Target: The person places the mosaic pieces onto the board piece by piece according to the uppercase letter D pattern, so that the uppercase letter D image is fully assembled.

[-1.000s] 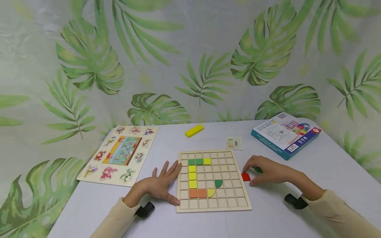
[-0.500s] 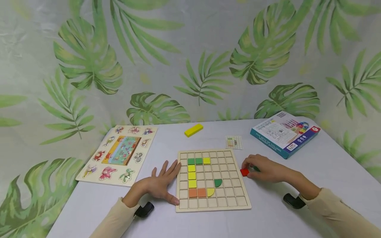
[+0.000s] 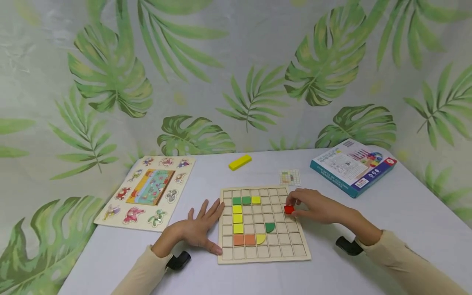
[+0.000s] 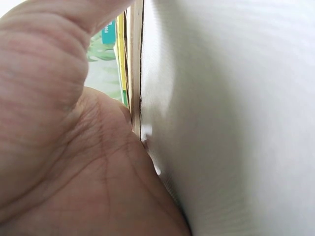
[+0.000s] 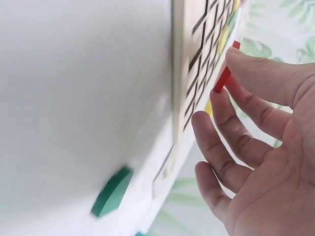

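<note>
Leaf-print backdrop behind a white table (image 3: 368,262), and we see a wooden grid board (image 3: 264,254) at centre. Our right hand (image 3: 315,205) pinches a red square tile (image 3: 289,209) between thumb and fingertips, held over the board's right columns at about 3 o'clock from board centre; we can't tell if it touches the cells yet. In the right wrist view the red square tile (image 5: 224,74) sits edge-on between thumb and forefinger, other fingers loose, and a green tile (image 5: 112,191) lies on the table beside the board. Our left hand (image 3: 197,229) rests flat with fingers spread at the board's 9 o'clock edge, gripping nothing, fingertips on the board rim; the left wrist view is mostly palm and board edge.

Progress, as we judge it: partly filled. Placed so far are two green squares (image 3: 241,200) and a yellow one in the upper row, three yellow squares (image 3: 238,218) down the left column, two orange squares (image 3: 245,239), a yellow quarter-round (image 3: 261,238) and a green quarter-round (image 3: 271,226). Most cells are bare; the red tile isn't seated.

Further out: pattern card (image 3: 290,178) at 12 o'clock, yellow block (image 3: 240,162) beyond it, game box (image 3: 353,166) at 2 o'clock, animal peg puzzle (image 3: 147,190) at 10 o'clock.
</note>
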### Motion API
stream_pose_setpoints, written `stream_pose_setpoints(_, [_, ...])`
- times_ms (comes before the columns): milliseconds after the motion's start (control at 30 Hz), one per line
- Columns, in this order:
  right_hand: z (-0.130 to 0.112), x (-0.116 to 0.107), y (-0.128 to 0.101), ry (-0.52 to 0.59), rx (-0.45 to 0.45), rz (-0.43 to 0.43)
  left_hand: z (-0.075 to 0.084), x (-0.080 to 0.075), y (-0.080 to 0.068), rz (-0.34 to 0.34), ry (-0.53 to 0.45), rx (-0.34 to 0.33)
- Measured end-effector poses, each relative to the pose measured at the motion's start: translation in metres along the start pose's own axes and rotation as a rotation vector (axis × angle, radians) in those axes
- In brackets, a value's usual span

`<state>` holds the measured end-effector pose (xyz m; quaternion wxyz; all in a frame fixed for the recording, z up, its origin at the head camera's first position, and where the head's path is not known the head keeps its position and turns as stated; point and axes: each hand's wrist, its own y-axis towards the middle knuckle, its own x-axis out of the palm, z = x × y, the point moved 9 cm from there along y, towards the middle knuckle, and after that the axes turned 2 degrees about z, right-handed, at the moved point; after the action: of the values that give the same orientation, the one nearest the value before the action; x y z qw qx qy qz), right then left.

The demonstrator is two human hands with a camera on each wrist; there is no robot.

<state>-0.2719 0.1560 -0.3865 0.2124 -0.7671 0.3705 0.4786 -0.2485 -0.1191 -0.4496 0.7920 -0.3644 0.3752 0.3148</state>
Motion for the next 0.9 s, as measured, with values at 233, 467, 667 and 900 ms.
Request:
stream_pose_setpoints(233, [-0.013,0.011,0.013,0.041,-0.052,-0.013,0.0,-0.001,0.0,0.0,0.002,0.01])
stream_pose_setpoints(467, [-0.024,0.019,0.024,0.085,-0.054,-0.042,0.0,-0.003,0.001,0.002,0.015,0.016])
stream_pose_setpoints(667, [-0.027,0.026,0.031,0.083,-0.031,-0.056,0.001,-0.005,0.0,0.006,0.005,0.01])
stream_pose_setpoints(900, [-0.029,0.033,0.034,0.067,-0.031,-0.072,0.002,-0.003,-0.002,-0.007,-0.016,0.012])
